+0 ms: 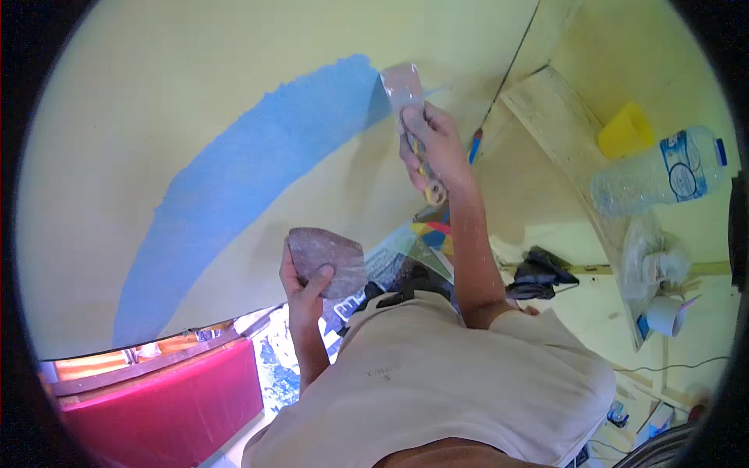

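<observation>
My right hand is closed round the yellowish handle of a putty knife. Its wide blade is tilted up, with one edge at the upper right end of a curved blue band on the cream wall; whether the blade touches the wall is hard to tell. Lower down, my left hand grips a flat, angular, brownish-grey plate with a pale smeared face. The thumb lies across its front, while most of the fingers are hidden behind it.
On the right, a wooden shelf holds a yellow cup, a plastic bottle, a clear plastic bag and a white cup. A black bag hangs below. At the lower left stands a red panel.
</observation>
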Tool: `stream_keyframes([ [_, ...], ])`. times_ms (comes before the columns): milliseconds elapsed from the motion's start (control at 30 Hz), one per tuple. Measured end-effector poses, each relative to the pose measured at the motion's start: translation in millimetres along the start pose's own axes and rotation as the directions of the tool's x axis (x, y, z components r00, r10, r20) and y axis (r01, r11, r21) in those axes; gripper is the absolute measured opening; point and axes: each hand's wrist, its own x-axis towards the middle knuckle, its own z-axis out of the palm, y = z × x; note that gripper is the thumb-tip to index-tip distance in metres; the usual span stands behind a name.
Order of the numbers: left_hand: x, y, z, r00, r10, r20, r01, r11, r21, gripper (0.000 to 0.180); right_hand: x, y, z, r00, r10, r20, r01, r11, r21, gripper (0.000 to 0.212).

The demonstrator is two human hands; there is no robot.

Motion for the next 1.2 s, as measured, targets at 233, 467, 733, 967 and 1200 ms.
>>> stream_keyframes([
  [233,2,0,-2,0.999,0.008,0.033,-0.008,1.0,0.014,0.07,-5,1,1,1.0,-0.007,-0.015,0.007,1.0,0.002,0.035],
  [467,-3,-5,-4,0.999,-0.024,-0.024,0.024,1.0,0.02,0.072,-4,1,4,1.0,0.001,-0.009,0.0,0.998,0.06,0.034],
  [733,-4,-5,-11,0.999,-0.004,-0.032,0.005,0.999,0.032,0.072,2,-12,8,0.999,-0.05,-0.004,0.05,0.999,-0.005,0.031],
  [967,-7,-9,-7,0.995,-0.019,-0.098,0.02,1.0,0.003,0.072,-9,-13,-2,0.999,0.041,-0.022,-0.042,0.997,-0.068,0.032],
  [1200,-3,-8,-5,0.997,-0.042,-0.07,0.041,0.999,-0.01,0.076,-4,-23,6,0.997,-0.075,0.03,0.077,0.993,-0.085,0.029],
])
